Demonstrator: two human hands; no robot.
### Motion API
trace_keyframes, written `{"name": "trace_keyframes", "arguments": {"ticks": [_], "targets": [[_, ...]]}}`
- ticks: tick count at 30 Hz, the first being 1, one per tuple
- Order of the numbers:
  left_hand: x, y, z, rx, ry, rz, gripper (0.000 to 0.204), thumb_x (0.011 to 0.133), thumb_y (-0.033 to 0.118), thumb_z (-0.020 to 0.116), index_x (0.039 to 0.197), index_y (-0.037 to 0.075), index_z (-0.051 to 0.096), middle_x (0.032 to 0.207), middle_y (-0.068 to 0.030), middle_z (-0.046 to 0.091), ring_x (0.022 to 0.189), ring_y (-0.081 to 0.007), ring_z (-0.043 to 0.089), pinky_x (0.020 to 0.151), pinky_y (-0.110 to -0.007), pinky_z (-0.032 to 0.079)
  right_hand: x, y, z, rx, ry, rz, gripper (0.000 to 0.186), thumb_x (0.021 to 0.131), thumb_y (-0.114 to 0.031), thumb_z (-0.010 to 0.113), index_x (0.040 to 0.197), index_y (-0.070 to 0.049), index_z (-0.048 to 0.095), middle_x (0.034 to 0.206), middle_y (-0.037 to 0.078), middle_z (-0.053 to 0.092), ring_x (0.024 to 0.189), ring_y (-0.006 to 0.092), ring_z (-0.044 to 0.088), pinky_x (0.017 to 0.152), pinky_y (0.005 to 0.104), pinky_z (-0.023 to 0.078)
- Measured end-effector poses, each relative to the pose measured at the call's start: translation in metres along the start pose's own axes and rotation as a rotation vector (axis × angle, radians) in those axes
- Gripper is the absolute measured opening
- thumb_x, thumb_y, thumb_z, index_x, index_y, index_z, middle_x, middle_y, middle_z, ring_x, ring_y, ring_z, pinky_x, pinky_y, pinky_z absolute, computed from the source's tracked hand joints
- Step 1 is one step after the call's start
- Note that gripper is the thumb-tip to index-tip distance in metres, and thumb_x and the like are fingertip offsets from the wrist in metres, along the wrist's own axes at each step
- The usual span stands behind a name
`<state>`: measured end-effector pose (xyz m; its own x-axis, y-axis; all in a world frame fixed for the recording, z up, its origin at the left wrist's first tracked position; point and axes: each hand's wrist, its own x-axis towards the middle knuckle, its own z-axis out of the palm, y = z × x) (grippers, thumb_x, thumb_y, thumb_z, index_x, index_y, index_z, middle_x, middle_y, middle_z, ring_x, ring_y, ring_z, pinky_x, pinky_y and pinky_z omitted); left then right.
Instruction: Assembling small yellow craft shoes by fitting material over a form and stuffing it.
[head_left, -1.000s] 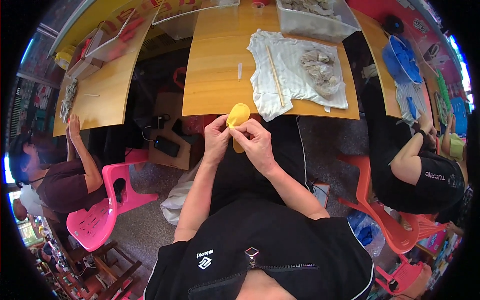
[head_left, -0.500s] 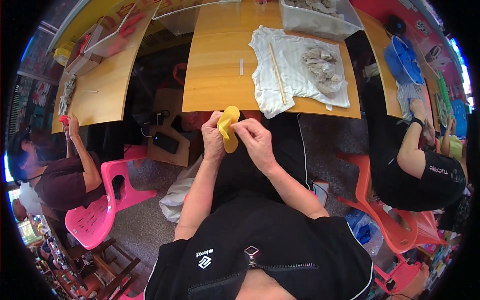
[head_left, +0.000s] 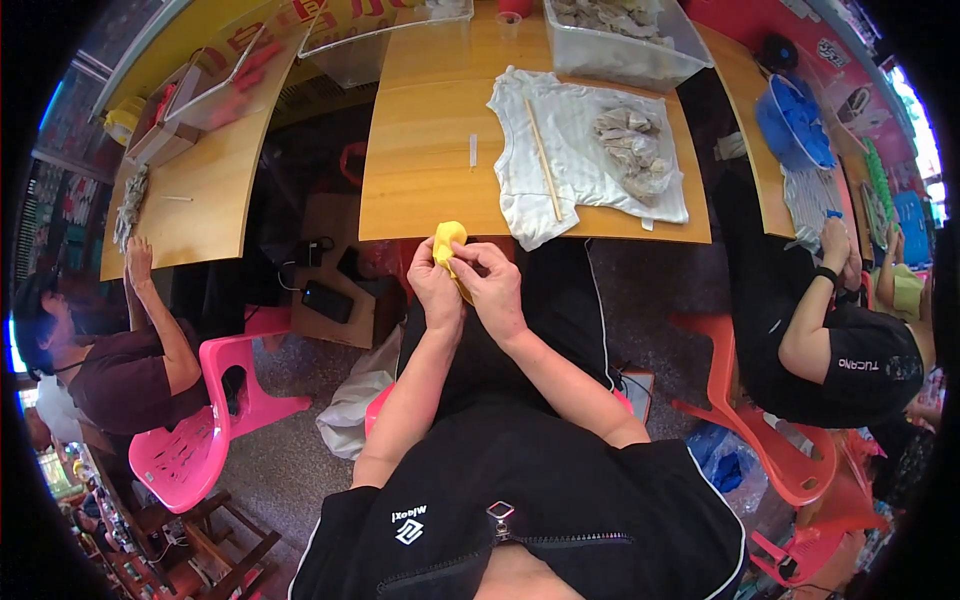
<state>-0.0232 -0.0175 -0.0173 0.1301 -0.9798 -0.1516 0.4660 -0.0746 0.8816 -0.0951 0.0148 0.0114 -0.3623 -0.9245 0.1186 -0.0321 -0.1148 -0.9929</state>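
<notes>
Just off the table's near edge, both my hands hold a soft yellow piece [head_left: 449,240], folded and bunched, its material not clear. My left hand [head_left: 435,290] pinches it from the left side. From the right, my right hand [head_left: 493,290] presses its fingertips into the fold, close against the left fingers. Part of the piece hangs below, mostly hidden behind my hands. Beyond them a white cloth garment [head_left: 515,145] lies on the wooden table [head_left: 420,185], with a thin wooden stick [head_left: 545,160] and a clump of crumpled greyish pieces [head_left: 630,145] on top.
A small white strip [head_left: 473,150] lies on the table. At the back stand a clear bin [head_left: 625,52] of crumpled pieces and a red cup [head_left: 509,17]. People work at side tables, one on a pink chair [head_left: 205,420], another near an orange chair [head_left: 720,375].
The yellow piece has gone from a long flat shape to a folded, bunched one. My right hand has moved in against the left. The view has shifted slightly.
</notes>
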Motion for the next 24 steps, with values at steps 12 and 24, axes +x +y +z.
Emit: {"name": "trace_keyframes", "arguments": {"ticks": [12, 24], "targets": [[0.003, 0.002, -0.013, 0.346, 0.024, 0.169, 0.015, 0.085, -0.001, 0.058, 0.101, -0.003, 0.058, 0.092, -0.0043, 0.061, 0.083, -0.0096, 0.056, 0.076, -0.023, 0.046, 0.031, 0.008, -0.002, -0.188, -0.090, -0.052, 0.011, 0.085, -0.006, 0.061, 0.091, 0.003, 0.062, 0.082, 0.010, 0.064, 0.073, 0.0150, 0.061, 0.067, 0.0273, 0.048], [-0.032, 0.037, 0.015, 0.312, -0.726, -0.090, 0.019, 0.091, 0.013, 0.056, 0.083, -0.001, 0.066, 0.123, -0.0009, 0.040, 0.109, -0.0127, 0.044, 0.093, -0.027, 0.034, 0.043, 0.032, -0.034, 0.205, -0.323, 0.237, 0.017, 0.090, -0.012, 0.059, 0.102, 0.000, 0.058, 0.077, -0.002, 0.056, 0.074, 0.0048, 0.055, 0.064, 0.0197, 0.047]]}}
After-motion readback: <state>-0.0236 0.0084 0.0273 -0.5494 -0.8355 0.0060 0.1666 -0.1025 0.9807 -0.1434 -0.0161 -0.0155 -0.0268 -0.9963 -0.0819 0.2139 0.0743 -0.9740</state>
